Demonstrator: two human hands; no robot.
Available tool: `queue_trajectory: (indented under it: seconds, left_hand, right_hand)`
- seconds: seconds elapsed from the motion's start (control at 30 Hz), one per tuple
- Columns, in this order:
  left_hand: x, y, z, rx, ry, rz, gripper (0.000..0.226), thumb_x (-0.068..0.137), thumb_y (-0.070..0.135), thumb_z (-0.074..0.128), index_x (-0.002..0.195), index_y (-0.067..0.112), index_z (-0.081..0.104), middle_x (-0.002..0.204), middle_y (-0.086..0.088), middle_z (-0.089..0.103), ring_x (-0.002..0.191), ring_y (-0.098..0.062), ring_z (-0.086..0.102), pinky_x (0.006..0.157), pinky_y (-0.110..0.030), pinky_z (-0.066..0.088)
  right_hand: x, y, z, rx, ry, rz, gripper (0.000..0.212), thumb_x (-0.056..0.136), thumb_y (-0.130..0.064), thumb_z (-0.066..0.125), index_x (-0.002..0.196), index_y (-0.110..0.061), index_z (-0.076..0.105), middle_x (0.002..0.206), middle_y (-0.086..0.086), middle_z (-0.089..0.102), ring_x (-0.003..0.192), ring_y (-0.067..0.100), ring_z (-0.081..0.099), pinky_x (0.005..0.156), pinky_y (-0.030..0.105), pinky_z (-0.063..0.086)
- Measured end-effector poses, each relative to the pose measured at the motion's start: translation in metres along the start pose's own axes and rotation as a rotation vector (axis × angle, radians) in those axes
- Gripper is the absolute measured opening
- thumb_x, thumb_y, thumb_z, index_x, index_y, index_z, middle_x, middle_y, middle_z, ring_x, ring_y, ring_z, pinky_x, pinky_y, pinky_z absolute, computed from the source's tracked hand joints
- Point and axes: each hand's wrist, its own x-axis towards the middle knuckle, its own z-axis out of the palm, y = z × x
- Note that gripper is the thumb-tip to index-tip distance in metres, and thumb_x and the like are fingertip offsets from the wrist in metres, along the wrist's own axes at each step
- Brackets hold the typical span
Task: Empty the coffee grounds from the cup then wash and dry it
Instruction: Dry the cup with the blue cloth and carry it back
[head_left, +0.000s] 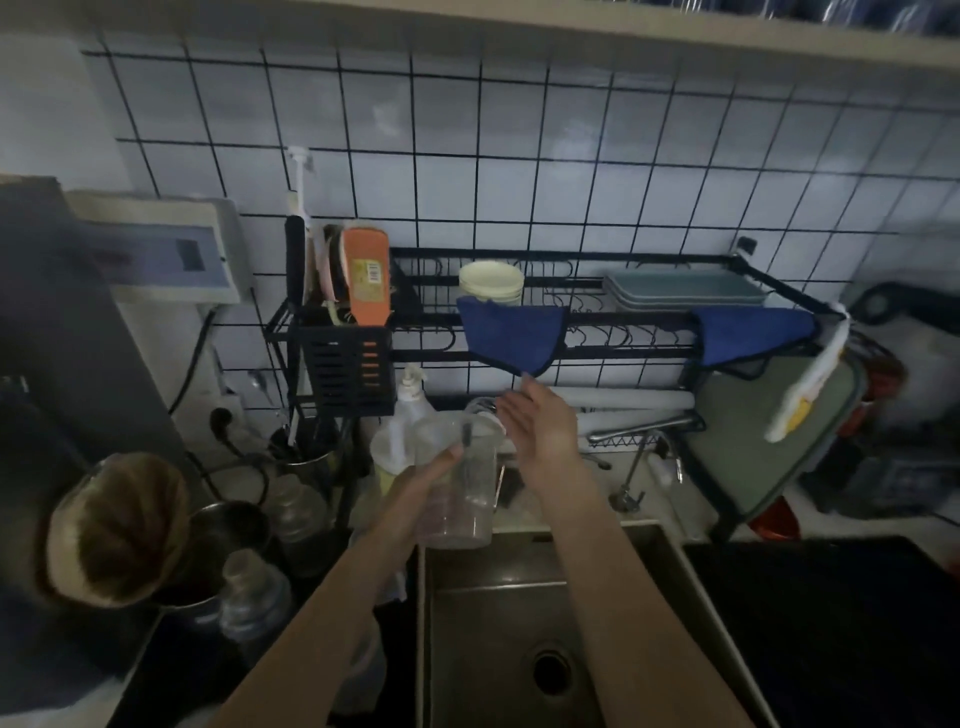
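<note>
Dim tiled kitchen, sink (519, 597) below, left hand (415, 486) fingers gripping clear cup (457, 483), right hand (540, 426) fingers straight beneath blue cloth (511, 338)

Left hand (441, 470) clenched, right hand (535, 421) open.

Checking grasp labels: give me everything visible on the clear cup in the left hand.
The clear cup is see-through, plastic by its look, tall, widening slightly toward the rim, with a dark vertical strip on its wall. It looks empty; no grounds show, though the picture is dim. It is held roughly upright above the back edge of the sink. The left hand grips its side, thumb on the near wall. The right hand is beside it; contact is unclear.
</note>
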Motion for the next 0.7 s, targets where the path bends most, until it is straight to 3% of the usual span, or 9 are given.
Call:
queue_trajectory:
  seconds: [0.1, 0.17, 0.3, 0.37, 0.47, 0.53, 0.6, 0.63, 0.7]
  left_hand:
    - [-0.005, -0.002, -0.014, 0.01, -0.01, -0.009, 0.051, 0.065, 0.086, 0.081, 0.101, 0.05, 0.083, 0.107, 0.006, 0.085, 0.096, -0.016, 0.083, 0.092, -0.048, 0.063]
    - [-0.011, -0.001, -0.017, -0.021, -0.019, -0.032, 0.052, 0.059, 0.087, 0.083, 0.097, 0.052, 0.083, 0.103, 0.007, 0.085, 0.093, -0.015, 0.083, 0.087, -0.044, 0.064]
    - [-0.02, 0.005, -0.022, -0.021, -0.054, -0.045, 0.056, 0.048, 0.087, 0.087, 0.09, 0.049, 0.085, 0.1, 0.006, 0.086, 0.091, -0.016, 0.083, 0.077, -0.038, 0.064]
    - [-0.025, 0.008, -0.023, -0.023, -0.057, -0.041, 0.059, 0.045, 0.086, 0.088, 0.09, 0.047, 0.086, 0.099, 0.005, 0.086, 0.091, -0.016, 0.083, 0.074, -0.036, 0.066]
    - [-0.028, 0.011, -0.019, -0.016, -0.041, -0.038, 0.049, 0.059, 0.078, 0.086, 0.091, 0.04, 0.088, 0.097, 0.005, 0.086, 0.089, -0.016, 0.084, 0.078, -0.039, 0.064]
    - [-0.028, 0.011, -0.016, -0.002, -0.012, -0.046, 0.046, 0.069, 0.072, 0.082, 0.092, 0.032, 0.087, 0.094, 0.004, 0.086, 0.085, -0.016, 0.084, 0.082, -0.041, 0.062]
    - [-0.029, 0.012, -0.011, 0.01, -0.011, -0.048, 0.04, 0.074, 0.072, 0.079, 0.089, 0.037, 0.087, 0.094, 0.005, 0.086, 0.085, -0.016, 0.083, 0.084, -0.042, 0.06]
    - [-0.03, 0.013, -0.008, 0.011, -0.014, -0.048, 0.036, 0.075, 0.072, 0.078, 0.087, 0.04, 0.087, 0.094, 0.005, 0.086, 0.085, -0.016, 0.083, 0.085, -0.043, 0.06]
    - [-0.031, 0.011, -0.005, -0.001, -0.005, -0.052, 0.035, 0.077, 0.071, 0.078, 0.086, 0.038, 0.086, 0.096, 0.002, 0.086, 0.086, -0.019, 0.084, 0.086, -0.045, 0.061]
  right_hand:
    - [-0.004, -0.002, 0.013, 0.194, -0.073, 0.088, 0.048, 0.102, -0.018, 0.067, 0.139, 0.006, 0.049, 0.131, 0.028, 0.059, 0.132, 0.038, 0.058, 0.114, 0.042, 0.048]
    - [-0.005, -0.005, 0.023, 0.271, -0.104, 0.143, 0.063, 0.101, -0.02, 0.069, 0.149, 0.008, 0.039, 0.135, 0.03, 0.057, 0.14, 0.04, 0.052, 0.119, 0.048, 0.044]
    - [-0.003, -0.011, 0.041, 0.298, -0.101, 0.162, 0.041, 0.103, -0.022, 0.066, 0.129, 0.006, 0.053, 0.147, 0.029, 0.053, 0.14, 0.04, 0.052, 0.12, 0.049, 0.042]
    - [-0.001, -0.012, 0.044, 0.294, -0.091, 0.172, 0.043, 0.104, -0.021, 0.063, 0.135, 0.007, 0.051, 0.148, 0.03, 0.052, 0.141, 0.04, 0.052, 0.119, 0.049, 0.043]
    - [-0.006, -0.017, 0.05, 0.283, -0.046, 0.157, 0.038, 0.106, -0.016, 0.06, 0.139, 0.002, 0.053, 0.146, 0.028, 0.054, 0.138, 0.038, 0.054, 0.113, 0.045, 0.049]
    - [-0.007, -0.022, 0.052, 0.285, -0.023, 0.147, 0.017, 0.103, -0.014, 0.065, 0.116, -0.004, 0.06, 0.138, 0.022, 0.06, 0.134, 0.032, 0.057, 0.108, 0.039, 0.052]
    - [-0.009, -0.028, 0.053, 0.31, -0.024, 0.154, 0.014, 0.099, -0.016, 0.071, 0.1, -0.009, 0.059, 0.117, 0.014, 0.065, 0.127, 0.027, 0.06, 0.103, 0.035, 0.053]
    - [-0.009, -0.032, 0.053, 0.328, -0.03, 0.152, 0.016, 0.098, -0.017, 0.072, 0.1, -0.01, 0.058, 0.11, 0.012, 0.065, 0.124, 0.025, 0.061, 0.104, 0.035, 0.053]
    - [-0.008, -0.037, 0.053, 0.392, -0.053, 0.129, 0.02, 0.099, -0.012, 0.07, 0.112, -0.008, 0.057, 0.113, 0.015, 0.066, 0.128, 0.029, 0.06, 0.11, 0.04, 0.051]
